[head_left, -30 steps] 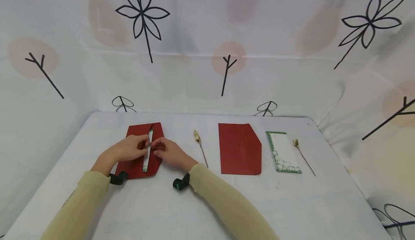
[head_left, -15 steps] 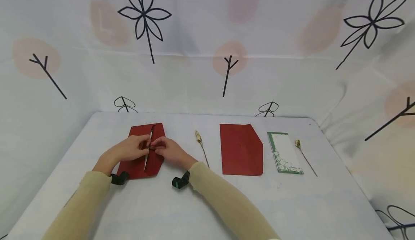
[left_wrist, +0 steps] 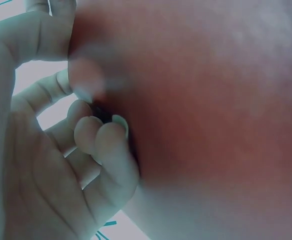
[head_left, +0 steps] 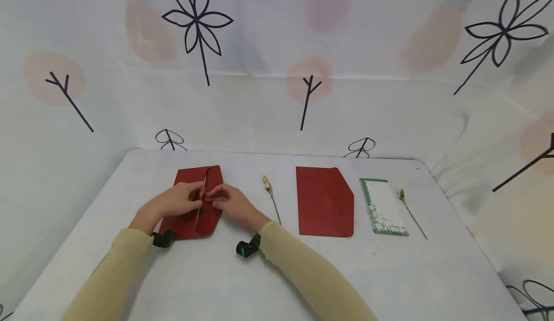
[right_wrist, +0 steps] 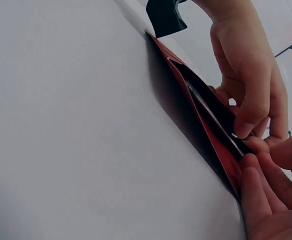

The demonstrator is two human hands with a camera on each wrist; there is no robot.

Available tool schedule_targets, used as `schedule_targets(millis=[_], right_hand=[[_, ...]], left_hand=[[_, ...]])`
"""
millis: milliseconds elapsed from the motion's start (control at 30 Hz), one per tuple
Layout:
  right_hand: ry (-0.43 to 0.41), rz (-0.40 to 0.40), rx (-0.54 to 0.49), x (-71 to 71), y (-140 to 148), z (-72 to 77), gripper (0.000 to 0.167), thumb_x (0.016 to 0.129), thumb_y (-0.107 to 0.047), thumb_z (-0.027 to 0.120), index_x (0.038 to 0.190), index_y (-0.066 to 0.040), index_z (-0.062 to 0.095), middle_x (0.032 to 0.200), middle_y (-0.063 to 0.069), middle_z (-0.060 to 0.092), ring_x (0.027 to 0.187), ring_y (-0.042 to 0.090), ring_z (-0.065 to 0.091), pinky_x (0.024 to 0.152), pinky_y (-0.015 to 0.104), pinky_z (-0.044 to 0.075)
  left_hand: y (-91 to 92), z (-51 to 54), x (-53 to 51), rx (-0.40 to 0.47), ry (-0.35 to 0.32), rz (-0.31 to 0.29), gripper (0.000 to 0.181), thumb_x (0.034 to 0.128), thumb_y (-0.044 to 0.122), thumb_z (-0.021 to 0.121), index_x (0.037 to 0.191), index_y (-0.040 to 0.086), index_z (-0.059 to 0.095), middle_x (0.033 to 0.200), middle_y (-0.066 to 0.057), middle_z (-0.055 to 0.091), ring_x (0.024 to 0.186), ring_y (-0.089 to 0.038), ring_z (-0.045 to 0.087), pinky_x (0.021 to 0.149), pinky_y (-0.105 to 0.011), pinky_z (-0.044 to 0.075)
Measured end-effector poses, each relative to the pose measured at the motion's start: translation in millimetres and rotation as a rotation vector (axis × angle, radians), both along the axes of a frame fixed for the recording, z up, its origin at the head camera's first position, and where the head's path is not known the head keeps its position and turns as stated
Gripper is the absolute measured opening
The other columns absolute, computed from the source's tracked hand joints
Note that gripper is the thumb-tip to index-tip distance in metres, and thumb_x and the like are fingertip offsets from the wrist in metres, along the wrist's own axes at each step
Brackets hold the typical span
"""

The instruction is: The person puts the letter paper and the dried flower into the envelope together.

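Note:
On the left part of the table lies a red envelope, its flap side to the right. Bent fingers of my left hand pinch the envelope at the edge of its opening. My right hand grips the flap side close by, fingertips nearly meeting the left ones. Between the envelope's layers a thin pale card edge shows in the right wrist view; the rest of the card is hidden inside. The left wrist view has the left hand with curled fingers against a blurred red surface.
A dried flower stem lies just right of my right hand. Further right are a second red envelope, a green-bordered white card and another dried flower. Each wrist wears a dark strap-on device.
The white strip of card at the envelope's opening has narrowed to a thin line as the card slid leftward inside. Both hands stay at the opening. The whole view has shifted slightly.

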State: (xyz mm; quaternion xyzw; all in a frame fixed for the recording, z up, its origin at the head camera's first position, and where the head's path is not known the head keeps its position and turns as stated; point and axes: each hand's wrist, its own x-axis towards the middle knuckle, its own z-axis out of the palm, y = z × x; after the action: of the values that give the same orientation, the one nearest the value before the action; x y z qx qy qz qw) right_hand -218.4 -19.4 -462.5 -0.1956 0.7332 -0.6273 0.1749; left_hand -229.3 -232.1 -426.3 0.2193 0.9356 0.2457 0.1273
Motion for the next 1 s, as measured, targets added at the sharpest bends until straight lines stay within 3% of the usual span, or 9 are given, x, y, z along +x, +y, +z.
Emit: schedule_targets(millis=[333, 667, 867, 1000], right_hand=[[0.036, -0.035, -0.025, -3.3, 26, 8.6, 0.02, 0.098, -0.003, 0.06, 0.117, -0.005, 0.063, 0.116, 0.003, 0.069, 0.108, 0.015, 0.066, 0.089, 0.026, 0.051], [0.075, -0.12, 0.036, -5.6, 67, 28.5, 0.02, 0.097, -0.004, 0.061, 0.116, -0.009, 0.064, 0.119, 0.004, 0.067, 0.106, 0.014, 0.066, 0.09, 0.042, 0.052], [0.095, -0.184, 0.078, -5.6, 100, 33.7, 0.017, 0.098, -0.007, 0.061, 0.115, -0.011, 0.064, 0.118, 0.002, 0.066, 0.105, 0.016, 0.066, 0.089, 0.034, 0.052], [0.096, -0.243, 0.111, -5.5, 119, 34.7, 0.016, 0.097, -0.009, 0.064, 0.113, -0.014, 0.065, 0.115, 0.0, 0.066, 0.103, 0.019, 0.065, 0.085, 0.035, 0.052]], left_hand=[[1.5, -1.7, 0.9, -0.017, -0.035, 0.029, 0.013, 0.09, 0.016, 0.064, 0.093, 0.016, 0.052, 0.07, 0.0, 0.053, 0.069, -0.016, 0.053, 0.061, -0.032, 0.044], [3.8, -1.3, -2.5, -0.036, -0.058, 0.039, 0.013, 0.0889, 0.015, 0.064, 0.093, 0.017, 0.051, 0.071, 0.0, 0.055, 0.069, -0.017, 0.054, 0.063, -0.033, 0.044], [6.4, 1.8, -0.5, -0.036, -0.091, 0.045, 0.014, 0.0879, 0.014, 0.064, 0.094, 0.016, 0.051, 0.071, 0.0, 0.057, 0.07, -0.017, 0.055, 0.064, -0.034, 0.045], [7.9, 3.6, 1.9, -0.047, -0.09, 0.055, 0.014, 0.0876, 0.014, 0.064, 0.093, 0.016, 0.051, 0.071, 0.0, 0.056, 0.069, -0.017, 0.055, 0.063, -0.033, 0.044]])
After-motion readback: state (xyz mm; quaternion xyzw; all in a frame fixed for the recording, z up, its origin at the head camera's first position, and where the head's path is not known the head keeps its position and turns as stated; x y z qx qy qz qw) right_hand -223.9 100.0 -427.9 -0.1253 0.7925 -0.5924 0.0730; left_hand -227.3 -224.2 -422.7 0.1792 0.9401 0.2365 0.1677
